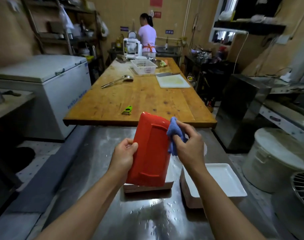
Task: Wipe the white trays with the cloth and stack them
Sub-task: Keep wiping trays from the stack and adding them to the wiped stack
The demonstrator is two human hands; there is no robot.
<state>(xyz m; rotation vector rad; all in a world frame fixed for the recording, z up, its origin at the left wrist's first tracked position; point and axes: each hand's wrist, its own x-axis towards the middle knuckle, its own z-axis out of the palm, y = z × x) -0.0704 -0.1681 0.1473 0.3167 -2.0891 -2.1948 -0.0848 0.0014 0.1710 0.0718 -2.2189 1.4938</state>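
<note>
A tray (152, 151) is held up over the steel desk (99, 163), its red underside turned towards the camera and its white face turned away, so the white side cannot be inspected from here. The tray is judged to be stiff and fairly light, likely a moulded plastic or melamine piece, since it is carried on edge by one hand without visible strain; the glossy surface and the water drops scattered on the desk suggest that it may be slippery when wet. A hold along the long rim, where a raised lip is offered, is judged to be the safest, and that is where it is taken. The left hand (125, 153) is curled round the left long edge, thumb on the red side and fingers wrapped behind, so a firm grip on the tray is kept there. The right hand (187, 144) is closed around a bunched blue cloth (175, 135), which is pressed against the right rim near the upper corner; the cloth is soft and limp, and a loose end hangs below the fingers. Directly beneath the held tray a low stack of trays (147, 187) rests on the desk, and just to the right a second stack (220, 181) lies with a white tray uppermost, face up. Whether either stack is already wiped cannot be told. The wiping of the held tray is judged to be under way, with stacking not yet done
</note>
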